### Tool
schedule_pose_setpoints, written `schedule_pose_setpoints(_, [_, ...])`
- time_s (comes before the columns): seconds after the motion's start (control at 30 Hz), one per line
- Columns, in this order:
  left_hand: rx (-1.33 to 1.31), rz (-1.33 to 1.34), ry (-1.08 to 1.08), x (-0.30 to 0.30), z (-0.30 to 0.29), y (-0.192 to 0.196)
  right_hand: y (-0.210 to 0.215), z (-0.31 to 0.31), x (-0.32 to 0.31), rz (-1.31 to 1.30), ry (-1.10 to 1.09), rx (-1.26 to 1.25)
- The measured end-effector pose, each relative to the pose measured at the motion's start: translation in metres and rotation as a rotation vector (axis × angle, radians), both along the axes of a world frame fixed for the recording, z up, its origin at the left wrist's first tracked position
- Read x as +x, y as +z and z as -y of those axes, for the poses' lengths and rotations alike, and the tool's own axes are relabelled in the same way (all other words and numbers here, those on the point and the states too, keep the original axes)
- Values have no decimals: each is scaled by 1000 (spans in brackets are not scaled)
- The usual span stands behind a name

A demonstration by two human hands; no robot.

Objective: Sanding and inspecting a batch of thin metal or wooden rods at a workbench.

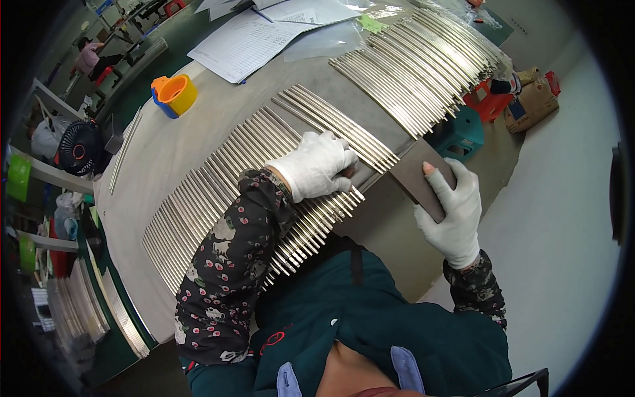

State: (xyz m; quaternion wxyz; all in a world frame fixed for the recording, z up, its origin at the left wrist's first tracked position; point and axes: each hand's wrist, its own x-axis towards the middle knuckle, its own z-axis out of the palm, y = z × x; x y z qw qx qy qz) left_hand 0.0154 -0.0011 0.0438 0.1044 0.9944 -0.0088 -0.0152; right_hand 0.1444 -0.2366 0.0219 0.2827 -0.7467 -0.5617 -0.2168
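Grey worktop [132,205] carries metal rods [218,192] side by side in a row; second rod batch [417,73] farther right. Left hand [312,165] over the row, fingers curled, can't tell if they grip a rod. Right hand [458,210] has fingers wrapped on a flat grey-brown block [417,180] by the worktop edge. Papers [241,49] and orange-yellow ring [177,96] at the back. Room: black fan [81,147] left, teal stool [466,135] and brown carton [534,106] right, pale wall [555,231].
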Motion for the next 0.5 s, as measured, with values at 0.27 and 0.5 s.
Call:
schedule_pose_setpoints(0.27, [-230, 200, -48, -1, -2, -25, 6, -10, -26, -145, 210, 14])
schedule_pose_setpoints(0.5, [-255, 130, -17, 0, -3, -23, 9, -15, -10, 42, -7, 6])
